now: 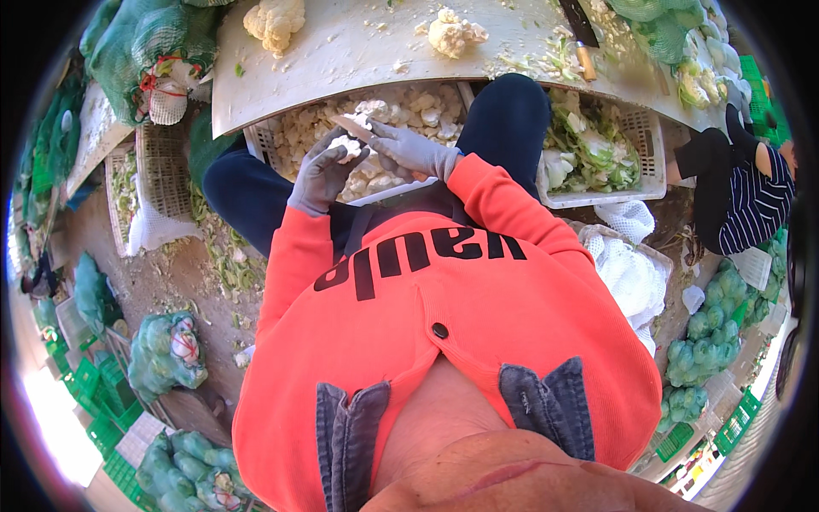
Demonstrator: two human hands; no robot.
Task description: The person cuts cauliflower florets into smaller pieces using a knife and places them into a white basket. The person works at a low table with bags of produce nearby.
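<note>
My left hand [321, 171], in a grey glove, holds a small white cauliflower floret [346, 148] with curled fingers. Close beside it, my gloved right hand [416, 151] grips a knife, its blade [353, 127] pointing up-left across the floret; part of the handle shows under the palm. Below both hands a white plastic crate [261, 146] full of cut cauliflower pieces [427, 110] stands between my knees. Beyond it, two larger cauliflower chunks [275, 24] [452, 34] lie on a pale work table [358, 57]. A broad dark-bladed knife with a wooden handle [585, 61] rests there, right.
Right of my knee stands a crate [654, 157] of leaves and trimmings. Net sacks of cauliflower [153, 51] are at the table's left end; others lie on the floor. White netting [624, 272] fills a basket at my right. Another person [736, 192] is at far right.
</note>
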